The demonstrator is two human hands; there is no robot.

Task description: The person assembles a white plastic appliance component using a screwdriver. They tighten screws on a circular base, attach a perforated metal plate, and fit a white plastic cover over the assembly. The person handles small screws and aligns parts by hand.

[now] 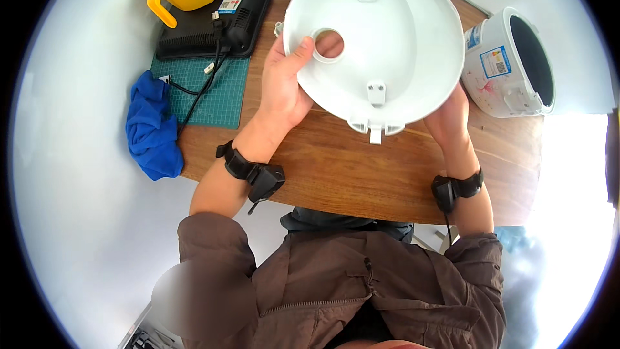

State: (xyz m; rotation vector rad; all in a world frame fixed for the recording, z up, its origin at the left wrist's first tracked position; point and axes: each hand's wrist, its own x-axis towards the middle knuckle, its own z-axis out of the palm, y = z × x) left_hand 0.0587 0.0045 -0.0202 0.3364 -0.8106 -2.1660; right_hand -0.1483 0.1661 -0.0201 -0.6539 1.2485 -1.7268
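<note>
Seen from the head camera, a person in a brown jacket (310, 271) holds a white round cover (394, 32), inner side up, between both hands above a wooden table (361, 181). The left hand (282, 87) pinches the rim, its thumb (301, 55) laid beside the collar (329, 60) of a round hole, the other fingers largely hidden beneath. The right hand (450, 116) supports the opposite lower edge; whether its fingers are spread or pressed together cannot be told. The cover could tip or slip, likely if the smooth plastic slid on that right-hand support. A drop might damage the small tab (375, 134) jutting from the rim between the hands. A swing beyond the right fingers could knock the white canister (481, 74) nearby.
</note>
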